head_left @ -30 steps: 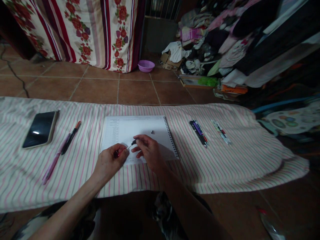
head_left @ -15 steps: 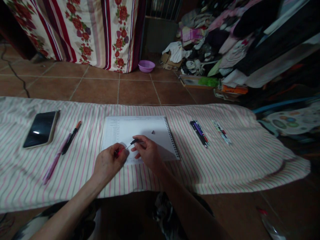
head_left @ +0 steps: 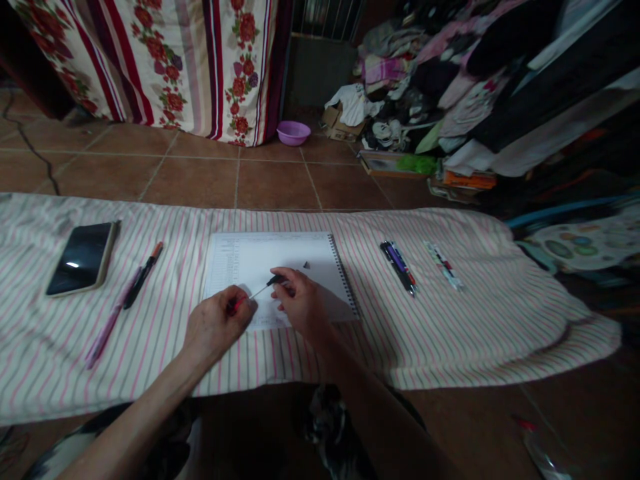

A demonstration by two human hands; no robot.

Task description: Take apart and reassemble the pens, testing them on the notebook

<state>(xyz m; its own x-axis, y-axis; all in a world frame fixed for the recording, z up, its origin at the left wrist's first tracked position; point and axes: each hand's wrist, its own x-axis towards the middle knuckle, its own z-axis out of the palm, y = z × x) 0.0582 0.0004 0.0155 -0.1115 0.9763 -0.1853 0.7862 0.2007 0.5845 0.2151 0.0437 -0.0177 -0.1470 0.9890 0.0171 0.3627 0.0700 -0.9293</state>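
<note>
Over the notebook's lower edge, my left hand [head_left: 219, 325] is closed round a red-pink pen barrel [head_left: 235, 305], mostly hidden by the fingers. A thin pale refill [head_left: 259, 291] runs from it up to a black pen part [head_left: 275, 280]. My right hand [head_left: 303, 301] pinches that black part between thumb and fingers. Beneath both hands lies an open spiral notebook [head_left: 280, 245], with lines of writing down its left side. A small dark pen piece [head_left: 306, 265] rests on the page beyond my right hand.
On the striped cloth [head_left: 490, 320], a phone [head_left: 80, 259], a black-and-orange pen [head_left: 143, 275] and a purple pen [head_left: 110, 323] lie left. Several pens [head_left: 399, 267] and a white patterned pen [head_left: 444, 265] lie right. A purple basin [head_left: 293, 133] stands on the floor beyond.
My right hand has shifted slightly right and away from the left with the black part. More of the pale refill shows between the hands. My left hand has barely moved.
</note>
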